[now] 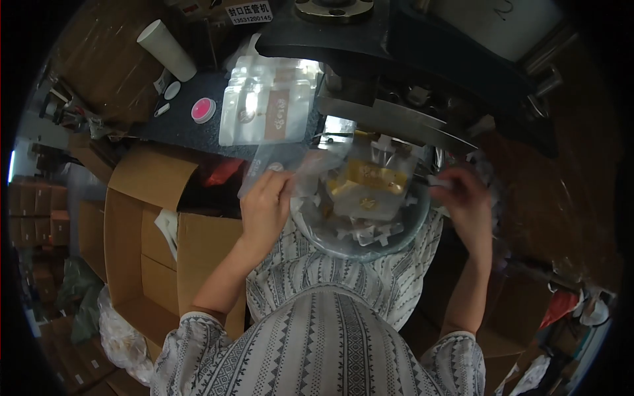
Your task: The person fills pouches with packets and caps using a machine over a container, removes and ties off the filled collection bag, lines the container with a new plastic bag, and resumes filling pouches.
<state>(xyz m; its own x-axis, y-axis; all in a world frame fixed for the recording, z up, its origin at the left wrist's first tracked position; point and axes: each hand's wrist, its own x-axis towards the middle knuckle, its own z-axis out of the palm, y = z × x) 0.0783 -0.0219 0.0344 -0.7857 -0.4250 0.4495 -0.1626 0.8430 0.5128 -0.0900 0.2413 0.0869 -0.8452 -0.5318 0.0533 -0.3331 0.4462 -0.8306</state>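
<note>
My left hand [266, 198] is closed on the edge of a translucent plastic pouch [284, 162], left of a round clear basin [343, 244]. In the basin lie several small clear pieces and a printed pouch with a yellow band [370, 188]. My right hand [459, 191], blurred by motion, is at the basin's right side with its fingers pinched on a small whitish item [438, 181] too smeared to name. Behind my left hand, a stack of silvery pouches [271, 105] with a brown label lies on the dark worktop [210, 135].
A dark metal machine [396, 99] spans the area beyond the basin. A pink round container [203, 110] and a white cup [166, 49] are at the upper left. An open cardboard box [142, 244] stands left of my lap, another box [498, 330] at the lower right.
</note>
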